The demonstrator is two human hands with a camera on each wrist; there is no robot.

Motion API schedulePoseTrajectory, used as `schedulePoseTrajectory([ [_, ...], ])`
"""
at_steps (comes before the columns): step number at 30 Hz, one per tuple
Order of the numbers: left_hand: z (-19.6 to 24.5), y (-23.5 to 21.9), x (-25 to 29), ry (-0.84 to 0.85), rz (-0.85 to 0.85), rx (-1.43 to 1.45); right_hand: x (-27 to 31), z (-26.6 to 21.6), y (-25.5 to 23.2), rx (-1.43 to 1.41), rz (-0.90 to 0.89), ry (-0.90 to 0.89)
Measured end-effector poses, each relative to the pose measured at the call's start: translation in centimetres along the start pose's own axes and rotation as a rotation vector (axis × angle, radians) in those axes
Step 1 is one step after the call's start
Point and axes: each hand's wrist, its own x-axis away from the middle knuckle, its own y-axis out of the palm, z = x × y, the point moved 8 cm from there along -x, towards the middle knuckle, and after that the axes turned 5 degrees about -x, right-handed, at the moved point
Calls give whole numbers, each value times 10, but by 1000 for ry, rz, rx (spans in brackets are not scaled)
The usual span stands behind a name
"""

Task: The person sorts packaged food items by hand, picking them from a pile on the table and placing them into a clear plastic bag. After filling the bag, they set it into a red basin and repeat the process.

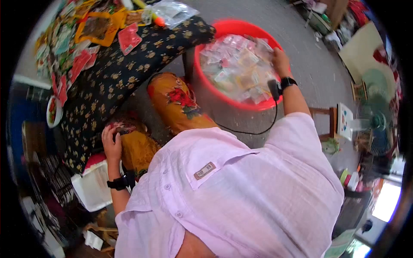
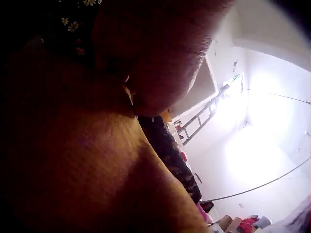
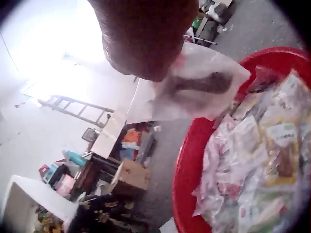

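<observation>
At the right rim of a red plastic basin (image 1: 202,81), my right hand (image 1: 282,62) grips a clear packet (image 3: 204,85) with something dark and elongated inside. Part of that hand hides the packet's upper end in the right wrist view. Many sealed clear packets (image 3: 243,150) fill the basin, one of them with a yellow border (image 3: 282,155). My left hand (image 1: 112,144) rests on my left knee beside the orange flowered trousers (image 1: 140,148), its fingers relaxed and holding nothing. The left wrist view is mostly dark skin and cloth.
A dark flowered cloth (image 1: 142,60) covers a surface on the left, heaped with colourful packets (image 1: 101,28). Near my left forearm stands a white container (image 1: 90,185). A fan (image 1: 378,122) is at the right, and a cable (image 1: 254,132) runs from my right wrist.
</observation>
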Motion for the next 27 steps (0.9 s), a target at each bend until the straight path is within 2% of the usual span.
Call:
schedulePoseTrajectory([
  [1, -3, -1, 2, -12, 5, 2, 2, 8, 7, 148, 57, -122],
  [2, -2, -2, 5, -7, 42, 27, 2, 23, 24, 229, -21, -85],
  [3, 2, -8, 7, 29, 93, 49, 12, 25, 34, 200, -47, -128],
  [4, -1, -6, 6, 24, 79, 57, 11, 62, 72, 196, -227, 34],
  [5, 2, -11, 6, 16, 89, 74, 24, 41, 64, 106, -107, -4],
  [6, -2, -11, 10, -19, 144, 90, 34, 16, 58, 148, -175, 111],
  [7, -6, -10, 11, -43, 142, 118, 35, 1, 67, 76, -137, 8],
  [8, -10, -9, 14, -118, 89, 105, 33, 0, 98, 50, -203, -78],
  [10, -16, -13, 22, -213, 56, 145, 36, -39, 111, -94, -99, -166],
  [12, -28, -13, 31, -322, 23, 203, 42, -99, 108, -289, -101, -258],
  [13, -37, -11, 36, -347, 42, 223, 39, -119, 118, -344, -112, -287],
  [14, -47, -13, 44, -421, 65, 207, 45, -157, 108, -387, -158, -333],
  [16, -64, -29, 69, -556, 119, 183, 57, -211, 93, -650, -94, -442],
  [17, -79, -33, 82, -641, 171, 217, 63, -237, 93, -698, -137, -452],
  [20, -129, -52, 132, -702, 371, -46, 94, -320, 61, -800, -191, -553],
  [22, -163, -62, 167, -749, 423, -268, 114, -363, 49, -820, -240, -660],
  [23, -183, -63, 186, -812, 394, -288, 125, -383, 41, -860, -245, -743],
  [26, -233, -57, 235, -974, 267, -414, 143, -409, 55, -1000, -406, -675],
  [27, -242, -56, 244, -1016, 219, -465, 147, -418, 54, -916, -366, -741],
])
